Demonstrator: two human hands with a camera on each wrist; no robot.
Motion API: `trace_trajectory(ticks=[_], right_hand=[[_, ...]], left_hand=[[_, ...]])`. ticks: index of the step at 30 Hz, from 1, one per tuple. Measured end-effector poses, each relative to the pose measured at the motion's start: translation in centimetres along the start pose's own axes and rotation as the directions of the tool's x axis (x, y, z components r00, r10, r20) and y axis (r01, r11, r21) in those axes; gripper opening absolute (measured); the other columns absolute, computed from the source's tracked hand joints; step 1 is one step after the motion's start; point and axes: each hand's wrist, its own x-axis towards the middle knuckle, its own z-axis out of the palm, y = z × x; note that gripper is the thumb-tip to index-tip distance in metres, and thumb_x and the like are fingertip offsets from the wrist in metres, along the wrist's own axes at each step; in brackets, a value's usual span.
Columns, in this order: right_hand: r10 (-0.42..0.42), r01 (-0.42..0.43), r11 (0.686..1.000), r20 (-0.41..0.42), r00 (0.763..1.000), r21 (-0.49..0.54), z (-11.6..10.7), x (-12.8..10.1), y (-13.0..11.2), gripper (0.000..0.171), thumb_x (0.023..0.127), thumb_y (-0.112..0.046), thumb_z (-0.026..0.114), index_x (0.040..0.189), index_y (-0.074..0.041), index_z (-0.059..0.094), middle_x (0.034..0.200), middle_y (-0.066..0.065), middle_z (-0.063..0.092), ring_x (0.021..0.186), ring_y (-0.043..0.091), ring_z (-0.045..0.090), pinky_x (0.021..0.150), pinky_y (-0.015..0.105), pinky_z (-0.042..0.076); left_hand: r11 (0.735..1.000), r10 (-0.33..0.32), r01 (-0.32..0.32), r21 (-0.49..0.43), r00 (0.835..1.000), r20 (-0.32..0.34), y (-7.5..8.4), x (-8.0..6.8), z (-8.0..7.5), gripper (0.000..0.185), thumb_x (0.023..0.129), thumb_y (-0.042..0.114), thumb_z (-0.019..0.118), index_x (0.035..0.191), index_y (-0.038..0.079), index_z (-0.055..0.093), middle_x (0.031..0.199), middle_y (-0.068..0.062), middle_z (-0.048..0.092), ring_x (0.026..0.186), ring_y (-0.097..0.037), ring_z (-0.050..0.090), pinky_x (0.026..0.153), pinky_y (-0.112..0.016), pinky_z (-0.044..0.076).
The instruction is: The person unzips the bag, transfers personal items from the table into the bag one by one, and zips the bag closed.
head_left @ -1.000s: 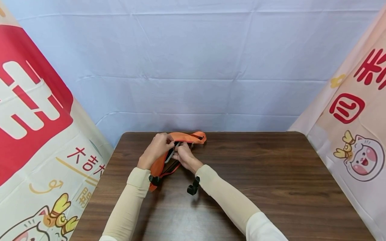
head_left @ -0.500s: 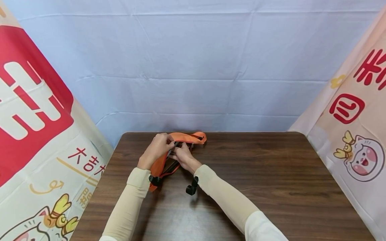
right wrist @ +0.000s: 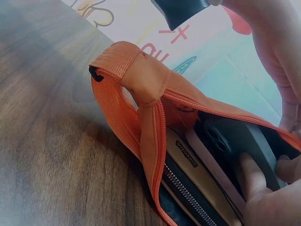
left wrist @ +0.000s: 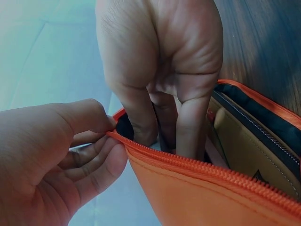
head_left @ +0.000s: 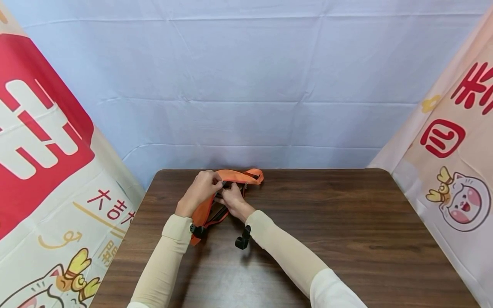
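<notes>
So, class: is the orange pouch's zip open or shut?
Open. The left hand pinches the orange pouch by its zip edge, and the right hand's fingers reach inside.

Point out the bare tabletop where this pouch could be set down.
The table is bare from the right hand to its right edge, and along the near edge between the sleeves. It is crowded only at the far left middle, where the left hand holds the orange pouch open and the right hand's fingers reach inside.

The left banner [head_left: 46, 141] shows red signs that look like "大吉". The right banner [head_left: 454, 128] has a red "回". A small tag [right wrist: 186, 153] inside the orange bag [right wrist: 141, 94] is too blurry to read.
</notes>
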Motion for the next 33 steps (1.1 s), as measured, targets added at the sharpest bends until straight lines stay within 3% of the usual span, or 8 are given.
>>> trace_trajectory(ticks=[5, 12, 17, 25, 33], right_hand=[[-0.016, 0.017, 1.0, 0.007, 1.0, -0.022, 0.16, -0.13, 0.09, 0.047, 0.113, -0.004, 0.046, 0.158, -0.006, 0.032, 0.156, 0.019, 0.048, 0.143, 0.035, 0.056, 0.118, 0.054, 0.047], [-0.026, 0.016, 0.991, -0.068, 0.997, -0.135, 0.26, -0.28, 0.03, 0.042, 0.107, 0.004, 0.043, 0.149, -0.001, 0.04, 0.142, 0.023, 0.054, 0.113, 0.031, 0.065, 0.107, 0.052, 0.056], [-0.024, 0.012, 0.985, -0.066, 0.998, -0.173, 0.3, -0.5, -0.31, 0.037, 0.109, 0.0, 0.044, 0.145, 0.001, 0.048, 0.145, 0.023, 0.055, 0.124, 0.037, 0.065, 0.108, 0.052, 0.055], [-0.002, -0.007, 0.971, -0.037, 0.999, -0.238, 0.41, -0.74, -0.39, 0.046, 0.107, 0.003, 0.044, 0.152, 0.004, 0.048, 0.151, 0.022, 0.054, 0.134, 0.037, 0.061, 0.112, 0.051, 0.052], [-0.043, -0.003, 0.881, -0.086, 0.995, -0.474, 0.59, -0.94, -0.69, 0.043, 0.107, -0.005, 0.05, 0.149, 0.0, 0.055, 0.133, 0.018, 0.066, 0.106, 0.029, 0.068, 0.099, 0.047, 0.058]], left_hand=[[1.0, -0.002, 0.002, -0.003, 1.0, 0.002, 0.08, 0.04, 0.1, 0.016, 0.104, 0.01, 0.068, 0.11, 0.0, 0.078, 0.105, -0.013, 0.073, 0.087, -0.022, 0.07, 0.078, -0.04, 0.061], [1.0, -0.005, 0.005, -0.001, 1.0, 0.003, 0.09, 0.08, 0.18, 0.015, 0.104, 0.011, 0.069, 0.11, 0.0, 0.078, 0.105, -0.012, 0.072, 0.086, -0.022, 0.069, 0.077, -0.039, 0.061], [1.0, -0.009, 0.009, -0.003, 1.0, 0.004, -0.03, 0.09, 0.27, 0.015, 0.104, 0.01, 0.068, 0.11, 0.0, 0.078, 0.106, -0.012, 0.072, 0.088, -0.022, 0.07, 0.077, -0.039, 0.061], [1.0, -0.004, 0.004, 0.001, 1.0, 0.007, -0.15, 0.16, 0.32, 0.016, 0.104, 0.011, 0.068, 0.109, 0.0, 0.078, 0.105, -0.012, 0.073, 0.088, -0.022, 0.069, 0.077, -0.038, 0.061], [1.0, 0.003, -0.003, 0.001, 1.0, 0.001, -0.16, 0.06, 0.3, 0.013, 0.104, 0.011, 0.068, 0.105, 0.003, 0.079, 0.105, -0.012, 0.073, 0.087, -0.022, 0.07, 0.077, -0.038, 0.061]])
